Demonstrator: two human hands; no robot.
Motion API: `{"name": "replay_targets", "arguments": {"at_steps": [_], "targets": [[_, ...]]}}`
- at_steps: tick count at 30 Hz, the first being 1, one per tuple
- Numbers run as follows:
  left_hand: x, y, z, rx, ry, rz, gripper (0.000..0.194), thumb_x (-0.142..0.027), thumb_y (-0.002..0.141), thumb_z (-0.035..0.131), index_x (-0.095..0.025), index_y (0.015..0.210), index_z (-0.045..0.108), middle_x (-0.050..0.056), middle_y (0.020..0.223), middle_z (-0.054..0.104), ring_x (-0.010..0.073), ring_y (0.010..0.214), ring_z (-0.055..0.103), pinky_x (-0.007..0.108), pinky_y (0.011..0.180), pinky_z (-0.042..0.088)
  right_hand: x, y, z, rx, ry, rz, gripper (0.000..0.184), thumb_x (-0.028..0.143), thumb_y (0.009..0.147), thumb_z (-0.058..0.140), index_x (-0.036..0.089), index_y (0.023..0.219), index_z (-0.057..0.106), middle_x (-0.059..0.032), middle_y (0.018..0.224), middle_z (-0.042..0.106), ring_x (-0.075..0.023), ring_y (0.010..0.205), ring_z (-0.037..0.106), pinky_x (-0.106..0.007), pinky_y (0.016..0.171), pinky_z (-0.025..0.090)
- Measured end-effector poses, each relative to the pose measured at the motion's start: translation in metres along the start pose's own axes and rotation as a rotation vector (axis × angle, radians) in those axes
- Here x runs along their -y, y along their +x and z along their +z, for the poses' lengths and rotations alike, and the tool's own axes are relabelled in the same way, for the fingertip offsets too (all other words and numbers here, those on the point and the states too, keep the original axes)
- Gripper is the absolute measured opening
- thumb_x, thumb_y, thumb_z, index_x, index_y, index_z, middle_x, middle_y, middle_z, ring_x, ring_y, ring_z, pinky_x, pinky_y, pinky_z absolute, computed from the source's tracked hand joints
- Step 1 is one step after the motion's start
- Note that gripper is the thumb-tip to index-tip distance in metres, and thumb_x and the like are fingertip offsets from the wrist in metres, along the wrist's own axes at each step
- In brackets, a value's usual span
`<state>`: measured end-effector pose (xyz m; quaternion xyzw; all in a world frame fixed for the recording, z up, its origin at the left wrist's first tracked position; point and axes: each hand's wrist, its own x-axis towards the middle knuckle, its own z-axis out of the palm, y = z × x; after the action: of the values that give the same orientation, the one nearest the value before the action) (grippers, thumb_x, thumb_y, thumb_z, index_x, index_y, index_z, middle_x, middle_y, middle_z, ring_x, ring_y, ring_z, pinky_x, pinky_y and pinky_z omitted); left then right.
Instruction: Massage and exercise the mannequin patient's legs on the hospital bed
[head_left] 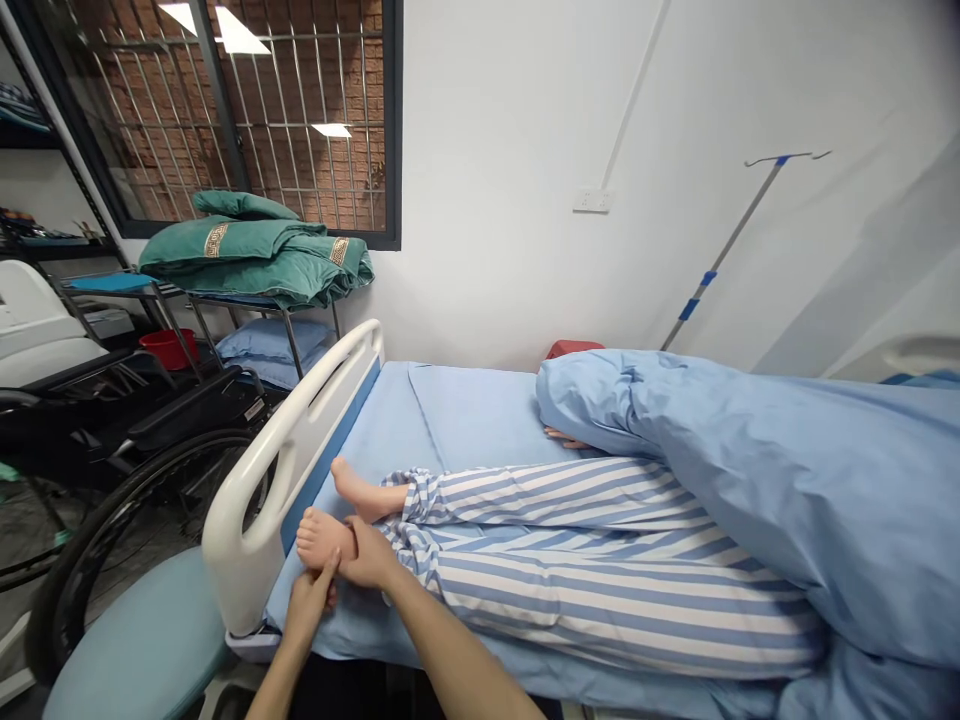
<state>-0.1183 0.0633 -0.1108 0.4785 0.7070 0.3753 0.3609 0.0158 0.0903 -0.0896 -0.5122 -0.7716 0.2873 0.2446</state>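
Observation:
A figure with smooth, mannequin-like skin lies on the bed in blue-and-white striped trousers. My right hand wraps around the ankle of the nearer bare foot. Just below it, my left hand has its raised index finger against the underside of that same foot. The other bare foot rests a little farther away, untouched. A blue duvet covers the figure's upper body, with a hand showing at its edge.
A white bed footboard stands just left of my hands, beside a teal stool seat and a black wheelchair. Folded green quilts sit on a rack at the back, and an IV pole leans near the wall.

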Motion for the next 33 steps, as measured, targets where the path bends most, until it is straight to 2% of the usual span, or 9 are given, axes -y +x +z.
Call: {"name": "replay_targets", "arguments": {"at_steps": [2,4,6,10,14,18,25,29,33], "targets": [[0.01,-0.01,0.015,0.132,-0.196,-0.135,0.056,-0.071,0.064,0.041,-0.017,0.054,0.049,0.005,0.049,0.055,0.016,0.043,0.052,0.027,0.043,0.039,-0.001,-0.001,-0.006,-0.093,0.172,-0.001,0.05,0.018,0.062,0.055,0.016,0.111,0.048,-0.0073,0.104,0.061,-0.022,0.093,0.057,-0.031,0.077,0.044],[0.019,-0.021,0.034,0.15,-0.372,-0.228,0.062,-0.077,0.057,0.04,-0.017,0.064,0.051,0.006,0.061,0.062,0.0158,0.044,0.055,0.026,0.04,0.038,-0.004,-0.004,-0.016,-0.198,0.296,0.001,0.044,0.009,0.062,0.049,0.016,0.105,0.053,-0.0062,0.103,0.062,-0.0191,0.096,0.056,-0.029,0.081,0.043],[0.022,-0.033,0.053,0.165,-0.466,-0.243,0.064,-0.077,0.049,0.049,-0.017,0.072,0.052,0.004,0.06,0.062,0.0151,0.043,0.055,0.024,0.038,0.037,-0.009,-0.011,-0.03,-0.259,0.353,-0.002,0.039,0.006,0.062,0.044,0.016,0.097,0.057,-0.0048,0.098,0.064,-0.017,0.092,0.058,-0.028,0.079,0.044],[0.015,-0.058,0.081,0.21,-0.491,-0.204,0.058,-0.064,0.048,0.063,-0.018,0.081,0.049,-0.005,0.042,0.051,0.0111,0.037,0.049,0.019,0.038,0.035,-0.025,-0.034,-0.064,-0.27,0.289,0.017,0.028,0.009,0.063,0.046,0.016,0.087,0.06,-0.0035,0.085,0.065,-0.0154,0.079,0.058,-0.025,0.071,0.043],[0.001,-0.074,0.09,0.189,-0.478,-0.18,0.056,-0.054,0.044,0.07,-0.02,0.08,0.045,-0.006,0.052,0.055,0.0077,0.036,0.045,0.019,0.037,0.032,-0.041,-0.057,-0.082,-0.253,0.125,0.057,0.021,0.011,0.064,0.049,0.016,0.081,0.061,-0.0025,0.079,0.064,-0.0146,0.074,0.056,-0.024,0.069,0.04],[-0.011,-0.072,0.075,0.17,-0.332,-0.036,0.051,-0.063,0.047,0.063,-0.017,0.068,0.051,-0.009,0.04,0.04,0.0055,0.034,0.035,0.018,0.037,0.026,-0.053,-0.066,-0.083,-0.251,0.09,0.074,0.022,0.013,0.066,0.052,0.015,0.086,0.062,-0.0037,0.082,0.065,-0.0151,0.076,0.057,-0.022,0.069,0.039],[-0.026,-0.047,0.003,-0.027,-0.192,0.095,0.048,-0.062,0.051,0.063,-0.018,0.063,0.048,-0.009,0.044,0.035,0.0052,0.04,0.03,0.019,0.04,0.025,-0.057,-0.041,-0.087,-0.221,-0.062,0.125,0.021,0.015,0.073,0.048,0.018,0.083,0.065,-0.0034,0.079,0.066,-0.0152,0.075,0.058,-0.022,0.069,0.038],[-0.011,-0.045,-0.006,0.15,-0.115,0.09,0.049,-0.063,0.051,0.062,-0.019,0.056,0.043,-0.009,0.044,0.032,0.0051,0.04,0.028,0.019,0.041,0.026,-0.056,-0.019,-0.09,-0.21,-0.187,0.136,0.029,0.017,0.074,0.047,0.017,0.098,0.064,-0.0091,0.102,0.062,-0.0188,0.092,0.058,-0.026,0.078,0.039],[0.007,-0.054,0.006,0.255,0.029,0.07,0.047,-0.065,0.056,0.057,-0.018,0.059,0.049,-0.006,0.047,0.04,0.0094,0.045,0.039,0.022,0.046,0.033,-0.057,-0.003,-0.084,-0.102,-0.291,0.231,0.04,0.019,0.071,0.049,0.019,0.11,0.057,-0.0124,0.136,0.036,-0.0222,0.094,0.059,-0.033,0.08,0.041]]}}
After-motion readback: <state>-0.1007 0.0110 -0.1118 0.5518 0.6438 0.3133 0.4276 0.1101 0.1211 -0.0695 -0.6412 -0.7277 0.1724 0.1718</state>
